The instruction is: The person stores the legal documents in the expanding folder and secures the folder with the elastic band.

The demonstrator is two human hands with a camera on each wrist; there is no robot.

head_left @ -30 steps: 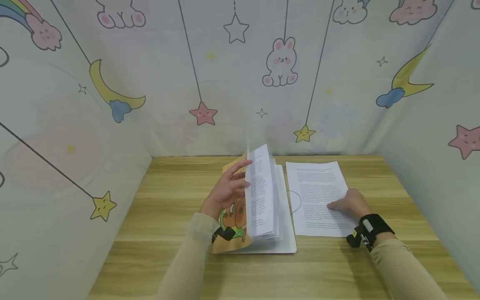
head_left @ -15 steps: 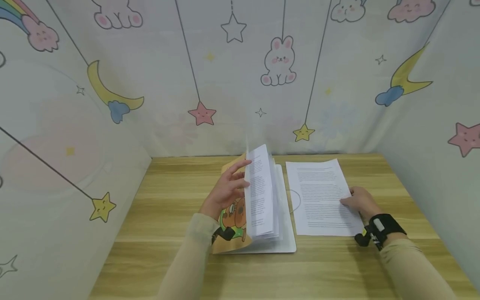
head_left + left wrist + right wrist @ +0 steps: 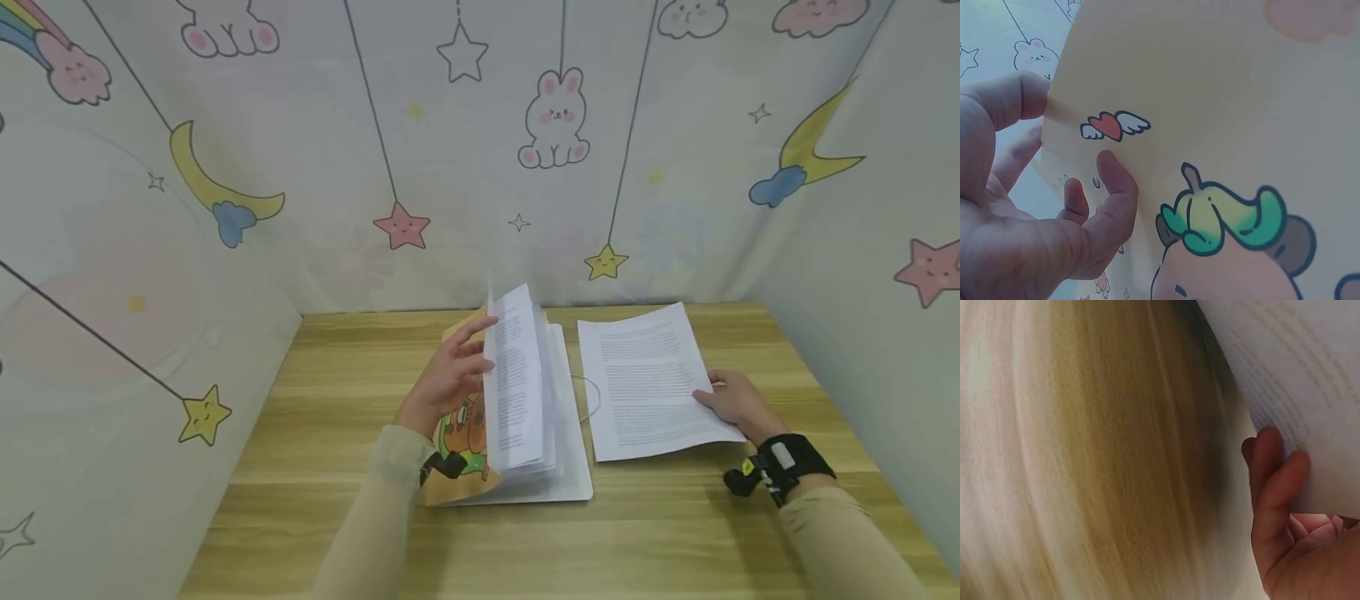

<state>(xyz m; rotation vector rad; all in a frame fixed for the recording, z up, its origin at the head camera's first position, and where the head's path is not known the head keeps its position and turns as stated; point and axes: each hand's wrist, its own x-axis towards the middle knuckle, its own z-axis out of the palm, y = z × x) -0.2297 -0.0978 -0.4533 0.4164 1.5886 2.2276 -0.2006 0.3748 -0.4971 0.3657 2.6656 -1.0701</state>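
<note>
A folder (image 3: 577, 467) with an orange cartoon cover (image 3: 1222, 100) stands half open on the table, printed pages (image 3: 517, 383) in clear sleeves fanned inside it. My left hand (image 3: 444, 379) holds up the cover and front leaves, its fingers bent at their edge; the left wrist view shows this hand (image 3: 1035, 187) against the cover's printed face. To the right of the folder, my right hand (image 3: 738, 404) pinches a loose printed sheet (image 3: 648, 387) by its right edge, thumb on top. That sheet is partly raised and bowed. Fingers under the paper are partly hidden.
A thin elastic loop (image 3: 592, 398) sticks out from the folder's right edge beside the sheet. The wooden table (image 3: 525, 550) is bounded at the back and sides by cartoon-printed curtains (image 3: 450, 150).
My right hand has slid to the sheet's right edge, taken hold of it and lifted that side, moving slightly right. My left hand keeps holding the folder's leaves as before.
</note>
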